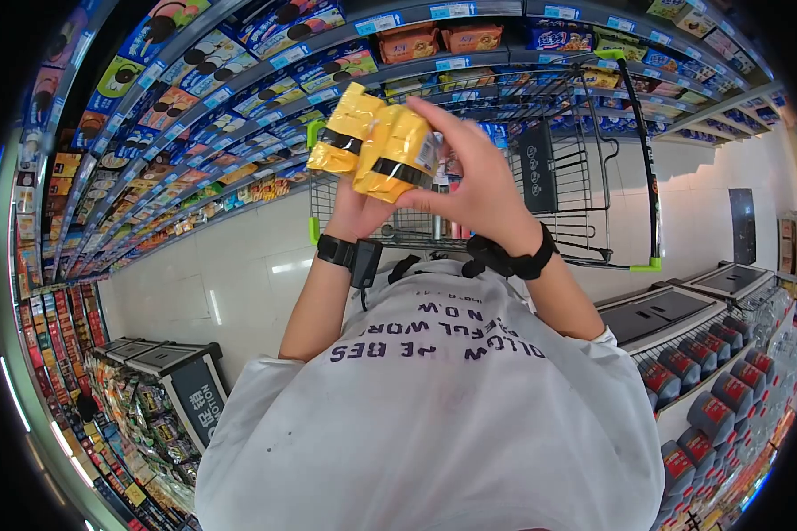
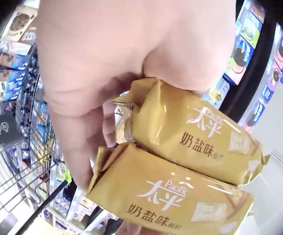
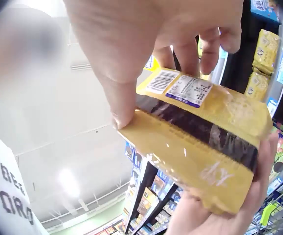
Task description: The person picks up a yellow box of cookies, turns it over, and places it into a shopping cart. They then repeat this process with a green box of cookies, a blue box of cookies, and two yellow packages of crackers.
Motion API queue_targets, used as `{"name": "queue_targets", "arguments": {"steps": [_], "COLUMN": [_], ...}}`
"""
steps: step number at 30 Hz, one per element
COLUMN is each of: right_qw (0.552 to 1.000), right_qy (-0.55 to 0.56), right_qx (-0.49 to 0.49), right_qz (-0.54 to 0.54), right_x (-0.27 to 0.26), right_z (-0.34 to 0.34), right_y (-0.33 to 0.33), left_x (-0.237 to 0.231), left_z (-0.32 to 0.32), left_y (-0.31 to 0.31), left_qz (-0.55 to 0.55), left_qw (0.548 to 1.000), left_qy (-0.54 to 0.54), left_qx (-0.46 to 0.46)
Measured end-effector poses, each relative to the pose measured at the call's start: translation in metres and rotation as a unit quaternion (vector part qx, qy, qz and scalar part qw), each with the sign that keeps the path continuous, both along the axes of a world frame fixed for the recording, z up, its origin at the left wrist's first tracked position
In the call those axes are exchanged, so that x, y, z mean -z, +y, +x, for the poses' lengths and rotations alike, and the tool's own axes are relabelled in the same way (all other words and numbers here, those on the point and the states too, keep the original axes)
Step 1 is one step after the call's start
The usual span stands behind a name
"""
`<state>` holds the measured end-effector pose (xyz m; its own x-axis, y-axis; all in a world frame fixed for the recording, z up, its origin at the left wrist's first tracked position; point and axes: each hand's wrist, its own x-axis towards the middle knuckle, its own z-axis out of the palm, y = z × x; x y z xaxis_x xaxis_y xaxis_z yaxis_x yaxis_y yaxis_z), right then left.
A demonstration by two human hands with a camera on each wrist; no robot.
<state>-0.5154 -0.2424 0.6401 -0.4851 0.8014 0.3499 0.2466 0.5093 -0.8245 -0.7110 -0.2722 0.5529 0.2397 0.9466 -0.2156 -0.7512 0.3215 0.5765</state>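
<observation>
Two yellow biscuit packs, one (image 1: 338, 140) on the left and one (image 1: 397, 152) on the right, are held side by side in front of the chest. Their golden faces with white lettering show in the left wrist view, the upper pack (image 2: 180, 129) touching the lower pack (image 2: 166, 196). The left hand (image 1: 361, 211) grips them from below; in the right wrist view its fingers (image 3: 262, 169) lie along the far end. With thumb and fingers the right hand (image 1: 480, 177) holds the right pack's end, near a barcode label (image 3: 189, 90). A dark band crosses that pack.
A wire shopping cart (image 1: 660, 264) with green corners stands just beyond the hands. Shelves of packaged biscuits (image 1: 407, 42) curve behind it. Display bins stand at the lower left (image 1: 195, 398) and right (image 1: 660, 310), with dark bottles (image 1: 713, 416) on the right. Pale floor tiles (image 1: 181, 283) lie between.
</observation>
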Motion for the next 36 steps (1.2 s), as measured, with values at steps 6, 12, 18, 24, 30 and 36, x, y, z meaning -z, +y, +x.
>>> {"name": "queue_targets", "arguments": {"steps": [6,12,18,24,30,36], "right_qw": [0.977,0.931,0.952,0.897,0.857,0.84], "right_qy": [0.156,0.212,0.116,0.235,0.318,0.336], "right_qx": [-0.023,-0.006,0.059,0.021,0.038,-0.006], "right_qz": [-0.146,-0.297,-0.279,-0.375,-0.404,-0.425], "right_x": [0.051,0.059,0.064,0.044,0.052,0.036], "right_z": [-0.002,-0.011,-0.028,-0.007,-0.009,0.007], "right_y": [0.033,0.041,0.042,0.042,0.031,0.02], "left_x": [0.005,-0.014,0.014,0.014,0.025,0.022], "left_z": [-0.009,-0.023,-0.043,-0.071,-0.073,-0.057], "left_y": [0.013,0.013,-0.002,-0.015,-0.024,-0.016], "left_qz": [0.025,0.016,0.026,0.001,0.023,0.063], "left_qw": [0.972,0.982,0.991,0.994,0.998,0.996], "left_qy": [0.232,0.184,0.131,0.107,0.048,0.045], "left_qx": [0.001,-0.021,-0.012,0.006,0.04,0.04]}}
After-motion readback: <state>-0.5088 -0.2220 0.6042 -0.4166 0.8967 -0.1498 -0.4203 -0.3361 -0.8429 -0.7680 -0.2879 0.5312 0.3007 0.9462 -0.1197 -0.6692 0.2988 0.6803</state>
